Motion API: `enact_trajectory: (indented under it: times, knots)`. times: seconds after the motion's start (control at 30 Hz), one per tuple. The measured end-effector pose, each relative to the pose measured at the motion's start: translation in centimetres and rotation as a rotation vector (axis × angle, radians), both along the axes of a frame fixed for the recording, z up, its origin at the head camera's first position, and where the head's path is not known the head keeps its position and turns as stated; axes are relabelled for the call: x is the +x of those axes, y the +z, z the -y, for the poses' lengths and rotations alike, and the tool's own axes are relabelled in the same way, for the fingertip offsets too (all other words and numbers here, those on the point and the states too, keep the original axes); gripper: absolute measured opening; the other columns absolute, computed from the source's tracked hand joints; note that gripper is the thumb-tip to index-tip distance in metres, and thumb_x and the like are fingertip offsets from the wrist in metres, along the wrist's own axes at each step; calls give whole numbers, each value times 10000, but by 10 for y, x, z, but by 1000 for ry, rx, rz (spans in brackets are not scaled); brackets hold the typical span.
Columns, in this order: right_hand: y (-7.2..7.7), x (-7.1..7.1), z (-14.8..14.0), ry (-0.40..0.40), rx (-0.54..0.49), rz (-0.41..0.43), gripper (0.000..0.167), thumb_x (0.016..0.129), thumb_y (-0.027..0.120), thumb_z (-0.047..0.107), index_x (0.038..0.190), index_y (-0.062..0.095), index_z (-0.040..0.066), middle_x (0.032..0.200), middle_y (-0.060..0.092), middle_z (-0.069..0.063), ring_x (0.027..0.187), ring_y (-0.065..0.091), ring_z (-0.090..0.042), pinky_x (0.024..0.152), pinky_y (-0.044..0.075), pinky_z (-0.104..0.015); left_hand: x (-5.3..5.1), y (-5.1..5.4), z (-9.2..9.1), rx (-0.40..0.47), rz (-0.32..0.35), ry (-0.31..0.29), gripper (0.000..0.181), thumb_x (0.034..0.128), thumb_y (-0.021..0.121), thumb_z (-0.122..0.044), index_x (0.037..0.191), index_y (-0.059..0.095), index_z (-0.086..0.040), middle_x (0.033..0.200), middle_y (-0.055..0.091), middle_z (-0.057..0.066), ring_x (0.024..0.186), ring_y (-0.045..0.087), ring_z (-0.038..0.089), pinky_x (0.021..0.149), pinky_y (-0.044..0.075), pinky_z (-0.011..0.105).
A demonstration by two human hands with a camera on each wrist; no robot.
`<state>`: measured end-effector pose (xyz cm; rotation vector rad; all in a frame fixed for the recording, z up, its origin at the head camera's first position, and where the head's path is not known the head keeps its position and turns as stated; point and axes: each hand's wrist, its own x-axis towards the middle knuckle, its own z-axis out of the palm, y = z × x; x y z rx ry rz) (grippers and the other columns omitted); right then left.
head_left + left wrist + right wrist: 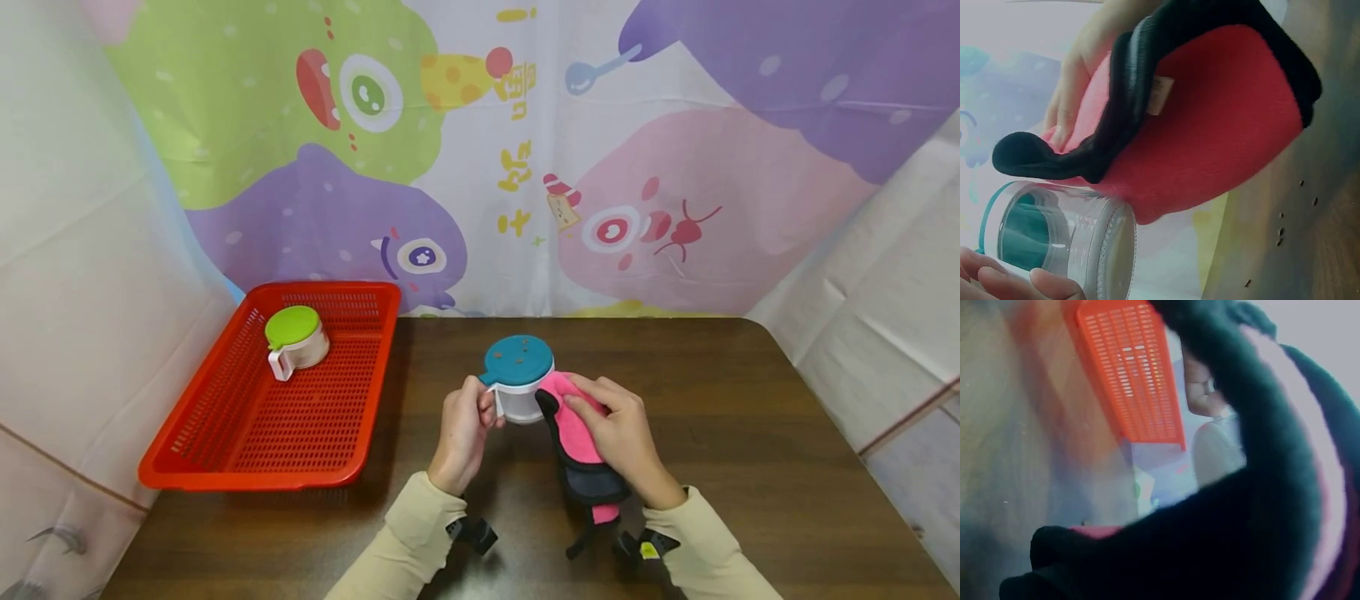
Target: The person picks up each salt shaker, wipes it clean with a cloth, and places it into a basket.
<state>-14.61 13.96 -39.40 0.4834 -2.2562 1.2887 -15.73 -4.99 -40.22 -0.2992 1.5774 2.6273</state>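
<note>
Behind the brown wood-grain desk (720,433) we logged a hanging backdrop (517,275) printed with cartoon monsters, green, purple and pink; pale sheeting (82,208) covered both sides. On the desk's left part we marked a red slotted basket (375,375), and inside it, toward the back, a jar with a green lid (303,350), handle pointing front-left. Left wrist view gave us a few small dark bits (1280,233) scattered on the desktop; we couldn't tell what they were.

Arms entered from the bottom edge, cream sleeves (416,517), dark wrist devices (476,533), forearms angled inward, hands close together. Left hand (463,429): fingers curled snugly round the white handle (497,400) of the clear jar (519,407) with a blue lid (517,361). We had that jar up off the desk, right of the basket, roughly upright, between both hands; reddish-brown specks showed on its lid. Right hand (621,429): thumb and fingers nearly together, pinching the pink cloth (573,433) with black edging. We saw the cloth against the jar's right side, its lower end and a black strap (581,543) hanging toward the person. Right wrist view: mostly blurred cloth.
</note>
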Motion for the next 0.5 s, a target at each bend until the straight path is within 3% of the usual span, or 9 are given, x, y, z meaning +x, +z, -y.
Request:
enact_trajectory:
  times: [0.13, 0.23, 0.5]
  knots:
    - [20, 8, 6, -3, 3, -17, 315, 737, 745, -81, 1049, 720, -50, 629, 531, -72, 580, 369, -29, 532, 232, -50, 0, 0, -2, -7, -9, -18, 286, 848, 365, -82, 567, 364, -129, 534, 345, -55, 486, 342, 84, 547, 381, 240]
    - [23, 11, 7, 1, 11, -37, 308, 734, 744, -87, 1039, 720, -54, 635, 533, -71, 583, 373, -33, 533, 234, -51, 0, -1, -4, -11, -13, -32, 286, 849, 361, -79, 567, 359, -128, 529, 338, -56, 481, 332, 82, 550, 370, 244]
    - [-13, -6, -6, 54, 61, -88, 354, 746, 780, 7, 1091, 735, 70, 730, 618, 4, 615, 412, -36, 500, 330, -155, 1, 0, -3, -19, -5, -35, 297, 862, 358, -93, 567, 370, -127, 526, 345, -53, 487, 338, 85, 551, 373, 247]
